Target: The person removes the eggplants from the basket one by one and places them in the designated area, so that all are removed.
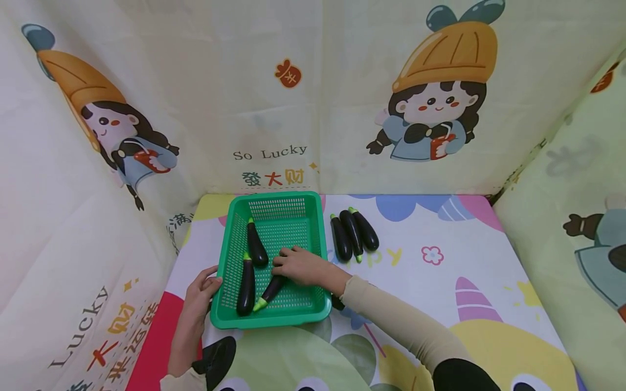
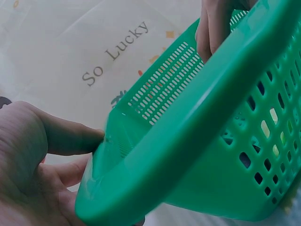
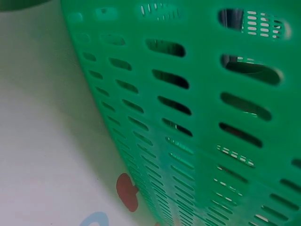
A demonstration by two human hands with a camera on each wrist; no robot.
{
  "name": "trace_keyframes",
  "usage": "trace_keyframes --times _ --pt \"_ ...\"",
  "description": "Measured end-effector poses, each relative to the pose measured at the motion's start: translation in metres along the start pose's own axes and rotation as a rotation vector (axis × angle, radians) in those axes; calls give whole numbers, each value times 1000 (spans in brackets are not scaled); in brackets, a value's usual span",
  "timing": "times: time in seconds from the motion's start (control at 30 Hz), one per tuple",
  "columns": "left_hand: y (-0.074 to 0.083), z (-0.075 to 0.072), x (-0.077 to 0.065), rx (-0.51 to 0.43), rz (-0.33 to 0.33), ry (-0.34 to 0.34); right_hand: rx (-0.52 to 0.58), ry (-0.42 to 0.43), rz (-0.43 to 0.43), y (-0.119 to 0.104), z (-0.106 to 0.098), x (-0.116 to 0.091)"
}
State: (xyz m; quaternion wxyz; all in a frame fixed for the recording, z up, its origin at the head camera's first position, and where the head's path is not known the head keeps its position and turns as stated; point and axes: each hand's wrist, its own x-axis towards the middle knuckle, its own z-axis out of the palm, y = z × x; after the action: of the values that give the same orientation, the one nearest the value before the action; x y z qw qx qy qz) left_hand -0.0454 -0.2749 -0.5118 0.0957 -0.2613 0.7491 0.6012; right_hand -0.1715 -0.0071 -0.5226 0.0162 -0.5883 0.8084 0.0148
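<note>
A green plastic basket (image 1: 320,228) with slotted walls stands on the table, and my left hand (image 1: 199,296) grips its left rim. The left wrist view shows the thumb (image 2: 75,136) on one side of that rim and fingers on the other. My right hand (image 1: 303,267) reaches over the right wall into the basket and holds the thick end of a dark eggplant (image 1: 271,292), which the hand partly hides. Its green stem points to the lower left. Two more eggplants, an upper one (image 1: 256,244) and a lower one (image 1: 246,287), lie along the basket's left side.
Right of the basket, three eggplants (image 1: 353,233) lie side by side on the patterned tablecloth (image 1: 406,293). Printed cloth walls (image 1: 342,108) enclose the table at the back and both sides. The right wrist view is mostly filled by the basket's slotted wall (image 3: 197,113).
</note>
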Motion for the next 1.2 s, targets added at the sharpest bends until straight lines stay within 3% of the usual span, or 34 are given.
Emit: trace_keyframes --times 0.47,0.7,1.0,1.2 --pt "-1 0 -1 -3 7 -4 38 42 59 4 -14 -11" --pt "1 -1 -2 5 10 0 144 101 105 10 -25 -22" --pt "0 0 -1 9 0 -8 278 261 128 21 -32 -42" --pt "-1 -1 -1 6 2 -12 333 407 221 28 -32 -56"
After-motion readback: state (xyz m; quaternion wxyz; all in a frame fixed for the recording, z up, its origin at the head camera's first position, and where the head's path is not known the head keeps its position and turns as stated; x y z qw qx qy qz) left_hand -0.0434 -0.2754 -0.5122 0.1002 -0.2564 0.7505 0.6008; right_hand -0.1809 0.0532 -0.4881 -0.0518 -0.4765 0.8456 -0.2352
